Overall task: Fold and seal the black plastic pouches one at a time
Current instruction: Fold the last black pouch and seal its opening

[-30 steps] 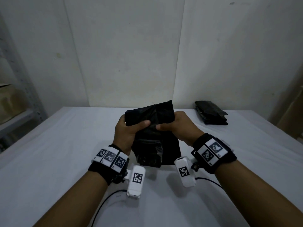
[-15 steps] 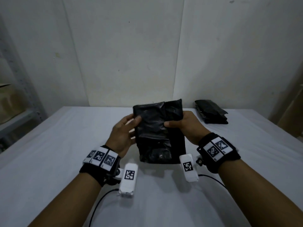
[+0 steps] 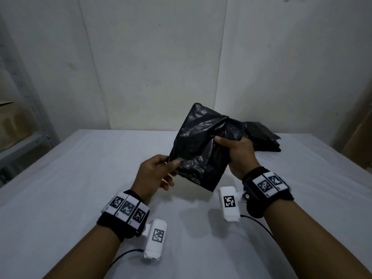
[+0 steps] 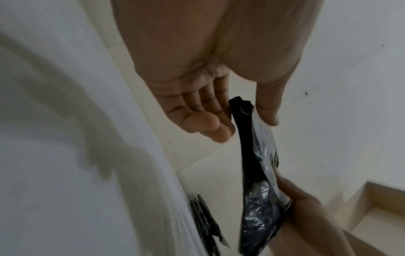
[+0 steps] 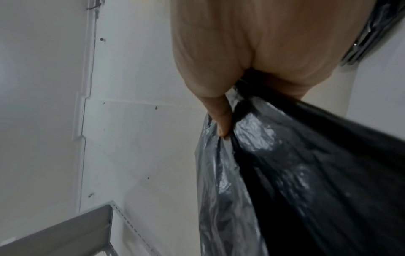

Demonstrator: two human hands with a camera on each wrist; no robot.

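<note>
I hold a crinkled black plastic pouch (image 3: 201,146) tilted in the air above the white table (image 3: 80,188). My right hand (image 3: 227,143) grips its right side, thumb on the front and fingers behind. My left hand (image 3: 171,165) pinches the lower left corner between thumb and fingers. The left wrist view shows that corner of the pouch (image 4: 243,112) held between the thumb and fingers of the left hand (image 4: 245,121). In the right wrist view my right thumb presses into the pouch (image 5: 306,173).
A stack of black pouches (image 3: 263,137) lies at the back right of the table, partly hidden behind the held pouch. A metal shelf (image 3: 24,141) stands at the left. A cardboard box (image 3: 360,141) is at the right edge. White walls close the back.
The pouch has risen, moved right and tilted. My left hand slid from its upper left edge down to its lower left corner. My right hand lifted and moved right with it.
</note>
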